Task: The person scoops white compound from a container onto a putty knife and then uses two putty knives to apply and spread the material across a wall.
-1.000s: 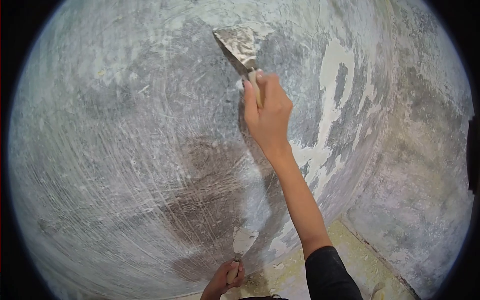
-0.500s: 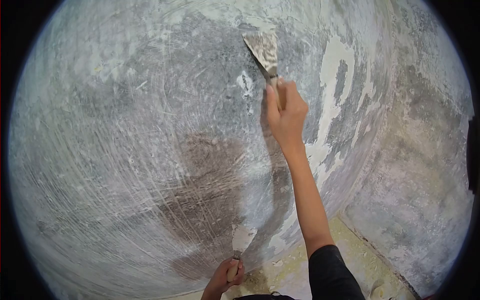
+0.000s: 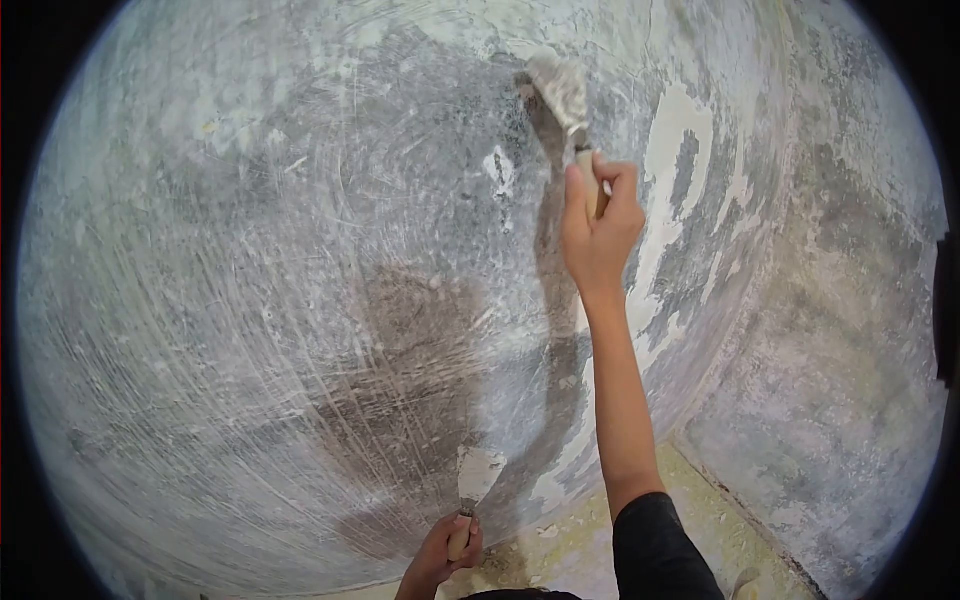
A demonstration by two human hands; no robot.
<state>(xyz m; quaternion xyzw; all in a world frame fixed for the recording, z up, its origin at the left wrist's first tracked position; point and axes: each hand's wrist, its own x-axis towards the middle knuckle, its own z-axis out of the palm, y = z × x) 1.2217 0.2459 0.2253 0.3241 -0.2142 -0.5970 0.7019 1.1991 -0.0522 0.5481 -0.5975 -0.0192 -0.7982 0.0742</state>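
Observation:
My right hand (image 3: 603,228) is wrapped round the wooden handle of a putty knife (image 3: 562,95), raised high in front of the grey wall (image 3: 230,280). White filler smears its blade, which is slightly blurred, and a dark shadow shows to the left of it. Low in the view, my left hand (image 3: 437,555) grips a second putty knife (image 3: 481,473) by its handle. That blade points upward and carries whitish filler. A small white filler spot (image 3: 498,172) marks the wall left of my right hand.
Thick white filler streaks (image 3: 662,150) run down the wall to the right of my right arm. Another grey wall (image 3: 820,400) meets it at a corner on the right. The pale, spattered floor (image 3: 580,545) lies below. My shadow falls across the wall's lower middle.
My right hand and its putty knife have moved right, and the blade has lifted away from the wall, its shadow now apart from it. My left hand has barely shifted.

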